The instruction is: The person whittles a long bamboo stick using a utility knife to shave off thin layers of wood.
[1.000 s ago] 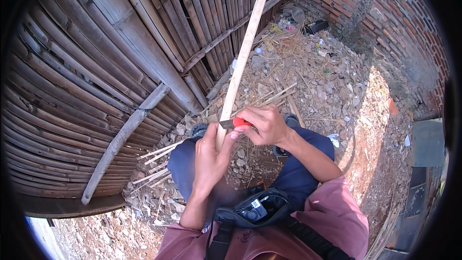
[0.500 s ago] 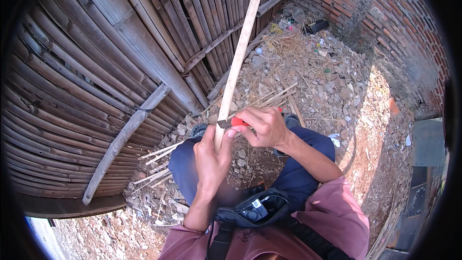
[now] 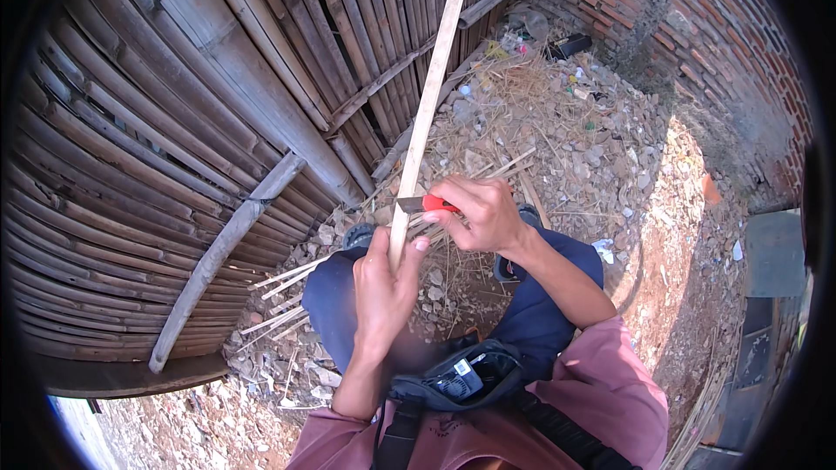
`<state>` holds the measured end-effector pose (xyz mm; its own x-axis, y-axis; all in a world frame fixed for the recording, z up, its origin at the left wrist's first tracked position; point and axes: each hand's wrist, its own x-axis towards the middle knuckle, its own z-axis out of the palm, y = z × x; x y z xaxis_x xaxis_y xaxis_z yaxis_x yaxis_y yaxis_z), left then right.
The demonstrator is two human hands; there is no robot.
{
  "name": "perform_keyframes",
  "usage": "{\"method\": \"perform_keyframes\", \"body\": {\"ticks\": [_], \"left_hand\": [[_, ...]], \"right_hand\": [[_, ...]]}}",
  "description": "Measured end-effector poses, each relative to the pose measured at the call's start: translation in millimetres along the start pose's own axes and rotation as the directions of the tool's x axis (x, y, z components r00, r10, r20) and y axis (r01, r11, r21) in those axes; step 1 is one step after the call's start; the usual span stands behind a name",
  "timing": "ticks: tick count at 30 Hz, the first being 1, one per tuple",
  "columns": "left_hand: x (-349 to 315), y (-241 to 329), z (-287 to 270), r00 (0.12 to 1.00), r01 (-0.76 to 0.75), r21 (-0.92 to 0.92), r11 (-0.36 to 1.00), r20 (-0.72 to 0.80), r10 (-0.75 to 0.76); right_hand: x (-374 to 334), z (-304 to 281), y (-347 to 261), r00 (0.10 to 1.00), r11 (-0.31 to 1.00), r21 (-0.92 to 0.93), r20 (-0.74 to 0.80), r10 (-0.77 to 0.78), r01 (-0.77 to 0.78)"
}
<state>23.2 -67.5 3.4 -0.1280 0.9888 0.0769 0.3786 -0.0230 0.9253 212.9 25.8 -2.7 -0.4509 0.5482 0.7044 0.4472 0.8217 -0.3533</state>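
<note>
A long pale strip, bamboo by its look [image 3: 433,87], rises away from me above my knees. Its near end is gripped between the thumb and fingers of my left hand [image 3: 383,287]. My right hand [image 3: 482,213] is closed round the red handle of a knife [image 3: 438,203]. The dark blade lies across the strip, touching it a short way beyond my left thumb. Part of the handle is hidden by my right fingers.
Several thin split sticks [image 3: 283,300] lie left of my knee, and more sticks [image 3: 505,170] lie ahead on rubble ground [image 3: 592,157]. A bamboo wall [image 3: 165,183] stands at the left, a brick wall [image 3: 592,0] behind. An open black bag [image 3: 457,374] sits at my waist.
My right hand and the knife have moved a little farther along the strip, away from my left thumb. The strip's far end has shifted slightly left.
</note>
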Motion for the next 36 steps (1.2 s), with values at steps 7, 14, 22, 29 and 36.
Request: {"method": "perform_keyframes", "body": {"ticks": [7, 14, 22, 29, 36], "left_hand": [[0.4, 1.4, -2.6, 0.998, -0.054, 0.053, 0.997, 0.025, 0.053], [-3.2, 1.5, 2.2, 1.0, -0.017, 0.044, 0.999, 0.017, 0.016], [-20.2, -3.1, 1.7, 0.998, -0.02, 0.115, 0.993, 0.058, 0.014], [-49.6, -21.0, -3.3, 0.991, 0.01, 0.157, 0.988, 0.129, -0.03], [-76.6, -33.3, -13.2, 0.981, 0.01, 0.159, 0.987, 0.191, -0.041]], "right_hand": [[-0.9, -0.4, -2.1, 1.0, 1.0, 0.017, -0.006, 0.017, -0.017], [1.1, -3.5, -0.2, 0.999, 1.0, -0.021, -0.028, 0.016, -0.016], [10.7, -26.3, 26.6, 0.982, 0.987, -0.081, -0.142, 0.125, -0.138], [22.4, -53.1, 58.2, 0.922, 0.943, -0.116, -0.278, 0.271, -0.312], [20.1, -75.3, 98.9, 0.859, 0.885, -0.142, -0.35, 0.374, -0.443]]}}
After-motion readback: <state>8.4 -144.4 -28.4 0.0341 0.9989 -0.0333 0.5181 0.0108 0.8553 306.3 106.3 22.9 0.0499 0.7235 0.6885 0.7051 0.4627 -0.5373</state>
